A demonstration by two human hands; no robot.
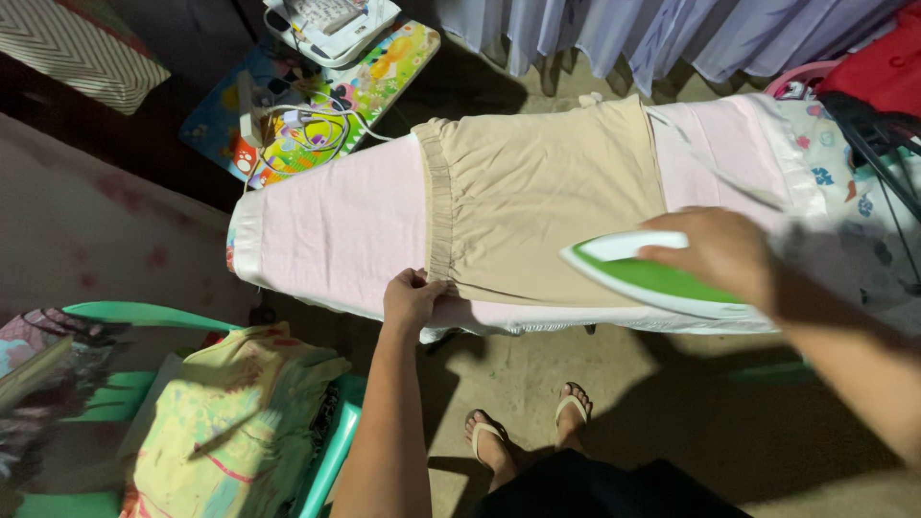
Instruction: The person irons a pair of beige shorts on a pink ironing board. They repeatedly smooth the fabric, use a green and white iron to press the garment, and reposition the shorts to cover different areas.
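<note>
Beige cotton shorts with a gathered elastic waistband (532, 197) lie flat across the pink padded ironing board (336, 230), waistband toward the board's left end and the legs running toward its right. Thin and limp, the cloth looks light and likely to wrinkle or slide on the cover, so the thicker waistband edge seems the best place to pinch it taut. The left hand (413, 299) does just that: its fingers are curled shut on the near corner of the waistband, at the board's front edge. The right hand (720, 251) is wrapped around the handle of the green and white plastic steam iron (638, 276), whose pointed nose rests on the shorts' near right part; the iron appears rigid, heavier than the cloth, best held by its handle. A white cord (715, 168) trails across the board behind it.
</note>
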